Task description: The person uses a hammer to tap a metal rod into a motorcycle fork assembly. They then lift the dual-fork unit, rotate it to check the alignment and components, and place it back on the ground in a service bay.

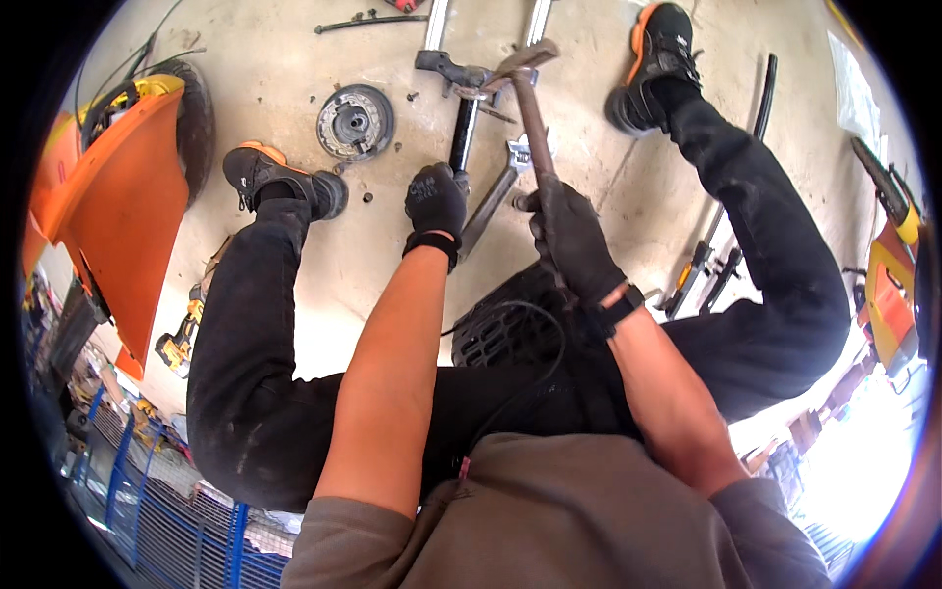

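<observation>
My left hand (437, 201), in a black glove, is closed around the near end of a dark metal stem (463, 137). That stem runs out from the clamp (453, 73) of a two-legged fork with silver tubes (437, 25). In its black glove, my right hand (577, 240) grips the brown handle of a hammer (533, 123). The hammer's head is raised, overlapping the right side of the clamp in view; whether they touch I cannot tell. Between my hands an adjustable wrench (494, 196) lies on the floor.
A round brake hub (355, 123) lies left of the fork, small dark parts near it. An orange panel (123, 216) and a tyre (193, 128) stand at left, a yellow power tool (180, 339) nearby. A black ribbed plastic piece (505, 324) sits between my legs. Long dark tubes (765, 98) lie right.
</observation>
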A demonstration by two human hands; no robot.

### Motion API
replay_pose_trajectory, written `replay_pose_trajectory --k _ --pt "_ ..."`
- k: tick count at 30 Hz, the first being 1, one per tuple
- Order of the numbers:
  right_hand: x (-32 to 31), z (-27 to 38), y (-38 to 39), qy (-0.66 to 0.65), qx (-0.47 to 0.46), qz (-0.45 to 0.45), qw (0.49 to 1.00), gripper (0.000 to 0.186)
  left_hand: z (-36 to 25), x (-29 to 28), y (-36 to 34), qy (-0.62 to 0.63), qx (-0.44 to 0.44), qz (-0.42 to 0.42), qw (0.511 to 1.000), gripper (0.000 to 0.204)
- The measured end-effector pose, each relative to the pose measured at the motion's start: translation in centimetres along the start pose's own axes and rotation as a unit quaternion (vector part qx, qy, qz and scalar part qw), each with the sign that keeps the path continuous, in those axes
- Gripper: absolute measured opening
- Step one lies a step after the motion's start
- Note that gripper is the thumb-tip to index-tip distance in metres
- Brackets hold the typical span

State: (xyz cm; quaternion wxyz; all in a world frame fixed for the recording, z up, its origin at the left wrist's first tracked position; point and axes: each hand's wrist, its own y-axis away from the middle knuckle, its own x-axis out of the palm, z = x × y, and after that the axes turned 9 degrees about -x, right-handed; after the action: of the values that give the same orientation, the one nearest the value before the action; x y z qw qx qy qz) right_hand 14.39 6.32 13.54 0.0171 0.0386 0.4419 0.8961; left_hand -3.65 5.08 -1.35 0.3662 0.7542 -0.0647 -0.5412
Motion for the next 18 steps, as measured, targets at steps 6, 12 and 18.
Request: replay_pose_trajectory --k 6,12,18 --pt "-0.1 -0.2 0.0 -0.031 -0.088 -0.04 0.995 0.036 0.0 0.7 0.2 0.029 0.011 -0.036 0.999 0.027" --pt "-0.7 1.8 0.6 -0.003 -0.087 -0.021 0.996 0.042 0.5 1.2 0.1 -0.007 0.039 -0.048 0.998 0.024" --pt "-0.6 -2.1 -1.0 0.085 -0.052 0.011 0.995 0.044 0.3 1.1 0.6 0.004 0.018 -0.036 0.999 0.027"
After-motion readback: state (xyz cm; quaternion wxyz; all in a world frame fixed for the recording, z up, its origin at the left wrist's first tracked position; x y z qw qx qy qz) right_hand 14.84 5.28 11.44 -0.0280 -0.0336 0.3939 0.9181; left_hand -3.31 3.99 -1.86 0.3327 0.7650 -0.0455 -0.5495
